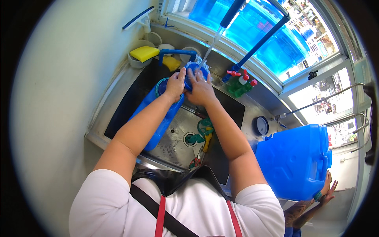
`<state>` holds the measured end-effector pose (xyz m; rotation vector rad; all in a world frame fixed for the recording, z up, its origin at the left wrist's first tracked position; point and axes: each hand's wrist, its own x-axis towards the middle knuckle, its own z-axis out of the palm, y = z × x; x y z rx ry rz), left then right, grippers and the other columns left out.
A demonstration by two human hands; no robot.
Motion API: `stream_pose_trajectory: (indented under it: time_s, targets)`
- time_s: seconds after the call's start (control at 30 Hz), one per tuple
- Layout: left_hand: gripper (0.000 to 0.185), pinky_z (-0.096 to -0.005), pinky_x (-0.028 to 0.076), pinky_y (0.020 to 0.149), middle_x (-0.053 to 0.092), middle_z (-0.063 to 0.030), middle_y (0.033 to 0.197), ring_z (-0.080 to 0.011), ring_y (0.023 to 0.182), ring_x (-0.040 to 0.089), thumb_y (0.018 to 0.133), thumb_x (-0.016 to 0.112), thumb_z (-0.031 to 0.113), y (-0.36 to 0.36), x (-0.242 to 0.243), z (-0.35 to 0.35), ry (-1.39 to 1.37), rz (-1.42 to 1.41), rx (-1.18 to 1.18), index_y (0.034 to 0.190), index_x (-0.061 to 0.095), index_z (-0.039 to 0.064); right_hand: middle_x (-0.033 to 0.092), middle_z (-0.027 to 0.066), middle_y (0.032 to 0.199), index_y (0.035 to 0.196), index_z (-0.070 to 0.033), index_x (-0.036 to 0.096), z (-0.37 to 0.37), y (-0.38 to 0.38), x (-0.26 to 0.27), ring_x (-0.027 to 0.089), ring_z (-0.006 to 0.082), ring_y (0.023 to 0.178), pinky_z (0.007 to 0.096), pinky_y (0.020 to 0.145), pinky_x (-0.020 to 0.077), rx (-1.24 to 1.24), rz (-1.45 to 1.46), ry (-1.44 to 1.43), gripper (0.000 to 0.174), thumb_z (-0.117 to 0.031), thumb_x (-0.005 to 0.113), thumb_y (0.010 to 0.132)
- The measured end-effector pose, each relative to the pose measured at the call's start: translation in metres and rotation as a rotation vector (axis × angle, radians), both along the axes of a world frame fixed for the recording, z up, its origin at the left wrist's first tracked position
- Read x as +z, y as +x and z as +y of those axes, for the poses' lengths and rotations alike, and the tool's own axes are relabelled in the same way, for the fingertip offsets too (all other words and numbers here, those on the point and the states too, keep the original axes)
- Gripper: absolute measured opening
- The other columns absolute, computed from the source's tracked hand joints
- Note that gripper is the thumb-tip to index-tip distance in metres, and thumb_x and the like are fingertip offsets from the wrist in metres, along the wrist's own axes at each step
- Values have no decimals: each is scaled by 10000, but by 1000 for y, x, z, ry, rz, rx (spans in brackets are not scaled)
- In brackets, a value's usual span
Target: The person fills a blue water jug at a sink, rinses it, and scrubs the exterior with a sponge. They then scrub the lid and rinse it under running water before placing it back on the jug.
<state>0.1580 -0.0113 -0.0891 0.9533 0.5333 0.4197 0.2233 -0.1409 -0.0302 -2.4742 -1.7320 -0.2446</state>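
Water pours from a blue pipe (229, 18) onto a blue screw cap (188, 80) held between both hands. My left hand (176, 84) grips the cap's near left side. Fingers of my right hand (201, 89) lie spread over the cap's face in the stream, with the thumb at its lower edge. Just below my left hand, a blue plastic water jug (162, 118) leans in the steel sink (174, 148), its wide mouth towards the window and partly hidden by that hand.
Near the drain lie a green cloth strap (204, 127) and a yellow-handled tool (208, 139). Green bottles (241, 87) stand behind the sink. Right are a dark round lid (261, 126) and a large blue container (293, 160), with another person's hands (327, 189) beside it. A yellow sponge (144, 53) rests on a tub.
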Motion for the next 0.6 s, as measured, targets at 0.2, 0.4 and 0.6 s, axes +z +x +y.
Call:
stream_pose_trajectory:
  time_s: [0.2,0.4,0.6]
  targets:
    - [478,-300,496,611,613,-24,775,-104,666,568,994,534,516,-11,24,26,159,9,137,928,641,55,631,164,1285,1217,-67,638,-9,9,2,572,344,1227,437,1064,441,174,188,166,344,-175,647,891]
    - [727,-371,493,817,563,-106,1134,-195,999,570,948,387,716,13,14,4,-43,32,182,1334,490,108,648,204,841,978,-13,631,12,13,23,639,383,818,458,719,472,23,525,702,228,-224,545,987]
    - [770,-411,517,856,413,-277,1413,-296,1151,563,954,480,631,42,-21,-11,-105,39,205,1495,339,103,680,156,816,1024,-45,685,36,17,39,616,244,725,381,701,478,-401,580,728,391,-412,555,988]
